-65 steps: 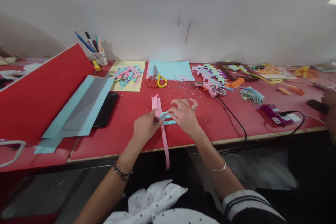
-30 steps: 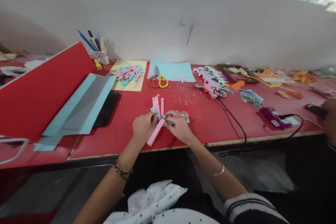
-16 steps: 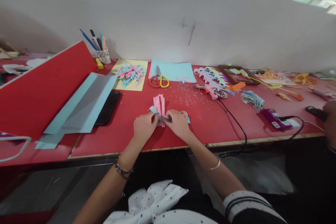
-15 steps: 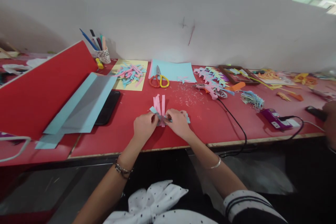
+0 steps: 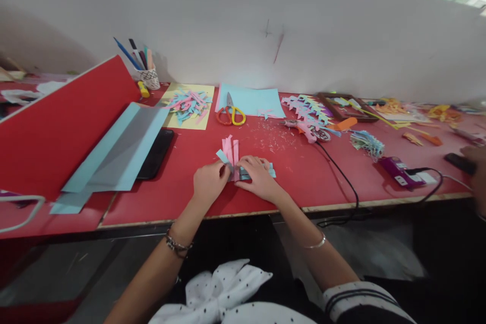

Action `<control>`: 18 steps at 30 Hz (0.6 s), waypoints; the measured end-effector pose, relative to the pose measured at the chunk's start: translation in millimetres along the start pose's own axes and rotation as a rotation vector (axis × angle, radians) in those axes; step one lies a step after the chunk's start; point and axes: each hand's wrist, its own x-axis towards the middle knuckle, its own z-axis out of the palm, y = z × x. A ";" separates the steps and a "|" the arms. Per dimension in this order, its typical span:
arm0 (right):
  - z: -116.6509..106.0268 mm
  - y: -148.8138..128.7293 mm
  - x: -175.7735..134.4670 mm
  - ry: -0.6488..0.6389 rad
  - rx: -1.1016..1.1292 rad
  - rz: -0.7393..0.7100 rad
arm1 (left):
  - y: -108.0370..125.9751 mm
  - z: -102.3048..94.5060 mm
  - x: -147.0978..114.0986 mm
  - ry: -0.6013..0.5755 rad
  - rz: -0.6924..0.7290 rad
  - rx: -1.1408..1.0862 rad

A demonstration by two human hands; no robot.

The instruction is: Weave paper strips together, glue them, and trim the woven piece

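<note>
The left hand (image 5: 208,181) pinches the crossing of the pink paper strips (image 5: 231,149) and the light blue strips (image 5: 253,171), thumb and fingers closed on the paper. The right hand (image 5: 259,178) lies over the blue strips just beside it, fingers bent and pressing them flat against the red worktop (image 5: 304,182). The small bundle sits near the front edge of the worktop, between the two hands, with the pink ends fanning away from the person and a blue end poking out to each side.

Farther back, orange and yellow scissors (image 5: 230,113) rest on a light blue sheet (image 5: 256,101). To the left of that a yellow sheet (image 5: 190,116) carries a heap of pink and blue paper cuttings (image 5: 188,104), and a patterned cup of pens (image 5: 148,77) stands against the white partition. A black phone (image 5: 155,154) lies partly under a folded blue sheet (image 5: 114,154), beside a large red board (image 5: 56,131). To the right a glue gun (image 5: 309,130) trails a black cord (image 5: 341,177), and a purple device (image 5: 395,171) sits near the edge. Another person's hand (image 5: 476,169) shows at the far right.
</note>
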 end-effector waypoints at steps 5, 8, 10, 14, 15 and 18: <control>-1.7 0.9 3.8 -0.027 -0.001 -0.042 | -1.8 2.4 0.8 0.017 -0.002 -0.005; -0.8 2.9 4.4 -0.028 -0.028 -0.048 | -1.7 2.0 0.9 0.016 -0.003 -0.007; 0.0 4.2 4.5 -0.024 -0.058 -0.044 | -1.1 0.8 0.6 0.011 -0.004 -0.003; 1.5 5.6 4.7 -0.006 -0.106 -0.060 | 0.6 -1.1 -0.3 0.002 -0.009 0.006; 1.8 5.7 4.8 -0.003 -0.110 -0.063 | 1.0 -1.2 -0.4 0.000 -0.006 0.005; 2.7 4.9 5.5 0.001 -0.107 -0.064 | 0.9 -1.9 -0.4 -0.003 0.002 -0.005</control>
